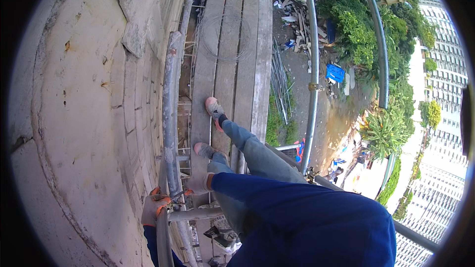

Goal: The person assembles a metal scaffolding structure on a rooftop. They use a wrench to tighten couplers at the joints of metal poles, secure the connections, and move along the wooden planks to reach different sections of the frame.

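My left hand (155, 204), in a grey and orange glove, is closed at the left side of an upright scaffold pole (170, 94), close to the wall. My right hand (199, 184), gloved too, reaches from a blue sleeve to the right side of the same pole, its fingers curled. A thin dark piece (177, 196) spans the pole between both hands; its kind is too small to tell. Just below, a horizontal tube (195, 214) meets the pole. What each hand grips is mostly hidden by the gloves.
I stand on grey planks (250, 69) with a loose wire coil (222, 59) farther along. A rough concrete wall (89, 94) rises on the left. Guard tubes (314, 59) line the right, above ground with debris (297, 20) and metal rods (280, 81). A bag (225, 235) lies below the hands.
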`<action>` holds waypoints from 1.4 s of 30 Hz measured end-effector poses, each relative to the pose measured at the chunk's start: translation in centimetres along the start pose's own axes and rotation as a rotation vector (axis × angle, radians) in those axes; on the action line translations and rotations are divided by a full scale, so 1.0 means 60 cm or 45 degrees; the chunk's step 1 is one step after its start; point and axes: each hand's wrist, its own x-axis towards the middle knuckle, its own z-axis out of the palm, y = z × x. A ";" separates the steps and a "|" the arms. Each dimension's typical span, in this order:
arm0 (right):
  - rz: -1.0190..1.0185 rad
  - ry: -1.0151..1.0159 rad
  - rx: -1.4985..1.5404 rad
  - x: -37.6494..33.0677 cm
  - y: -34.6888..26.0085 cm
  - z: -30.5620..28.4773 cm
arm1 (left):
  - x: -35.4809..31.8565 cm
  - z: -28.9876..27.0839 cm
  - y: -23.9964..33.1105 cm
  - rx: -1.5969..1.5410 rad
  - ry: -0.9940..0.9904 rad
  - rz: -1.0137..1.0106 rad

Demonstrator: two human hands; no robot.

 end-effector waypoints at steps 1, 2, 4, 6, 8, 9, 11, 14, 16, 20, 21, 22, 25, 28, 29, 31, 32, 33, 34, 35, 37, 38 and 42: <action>-0.004 0.016 0.046 0.007 0.006 -0.001 | -0.013 0.013 0.025 0.039 0.001 -0.033; 0.003 0.007 0.023 0.013 0.014 -0.003 | 0.000 0.010 0.031 0.069 -0.016 -0.021; -0.013 -0.043 -0.001 0.013 -0.004 0.008 | -0.015 0.005 0.021 0.113 -0.017 -0.030; -0.041 -0.119 0.054 0.028 -0.019 0.026 | -0.034 0.005 0.008 -0.011 0.044 -0.060; 0.014 -0.129 0.098 0.034 -0.009 0.043 | -0.020 0.005 0.017 -0.069 0.014 -0.066; 0.036 -0.135 0.116 0.036 -0.005 0.047 | -0.020 0.004 0.015 -0.089 0.003 -0.071; 0.077 -0.146 0.155 0.042 0.008 0.055 | -0.012 0.000 0.014 -0.100 -0.019 -0.076; 0.194 -0.162 0.267 0.024 -0.019 0.017 | -0.016 0.001 0.016 -0.107 -0.019 -0.063; 0.246 -0.179 0.210 0.014 -0.039 0.002 | -0.023 0.008 0.027 -0.133 -0.049 -0.021; 0.397 -0.032 0.182 -0.003 -0.059 0.052 | -0.016 0.013 0.033 0.029 -0.140 -0.079; 0.450 -0.043 0.207 -0.017 -0.082 0.037 | -0.019 0.016 0.034 -0.014 -0.109 -0.091; 0.514 -0.071 0.248 -0.034 -0.122 -0.005 | -0.024 0.011 0.033 -0.059 -0.069 -0.099; 0.527 -0.179 0.169 -0.078 -0.193 -0.098 | -0.008 -0.004 0.000 -0.094 -0.075 -0.044; 0.470 -0.184 0.087 -0.075 -0.201 -0.083 | 0.011 -0.028 -0.030 -0.213 -0.169 -0.097; 0.492 -0.163 0.126 -0.086 -0.206 -0.088 | 0.025 -0.042 -0.061 -0.279 -0.182 -0.100; 0.559 -0.083 0.224 -0.096 -0.213 -0.130 | -0.018 0.013 0.023 -0.420 -0.033 -0.111; 0.562 -0.028 0.232 -0.094 -0.203 -0.110 | 0.005 -0.012 -0.020 -0.220 -0.082 -0.043; 0.531 0.016 0.207 -0.095 -0.203 -0.091 | 0.015 -0.050 -0.081 -0.041 -0.095 0.051; 0.540 0.080 0.198 -0.092 -0.190 -0.087 | 0.013 -0.029 -0.052 -0.076 -0.095 0.031; 0.539 0.056 0.182 -0.087 -0.175 -0.084 | 0.006 -0.011 -0.022 -0.106 -0.095 0.007; 0.507 -0.027 0.154 -0.087 -0.168 -0.092 | -0.001 -0.007 -0.028 -0.321 -0.077 0.024; 0.491 -0.051 0.197 -0.082 -0.158 -0.091 | -0.002 -0.005 -0.031 -0.430 -0.068 0.033; 0.330 0.042 0.232 -0.029 -0.072 0.006 | -0.006 0.008 0.010 -0.236 -0.022 0.001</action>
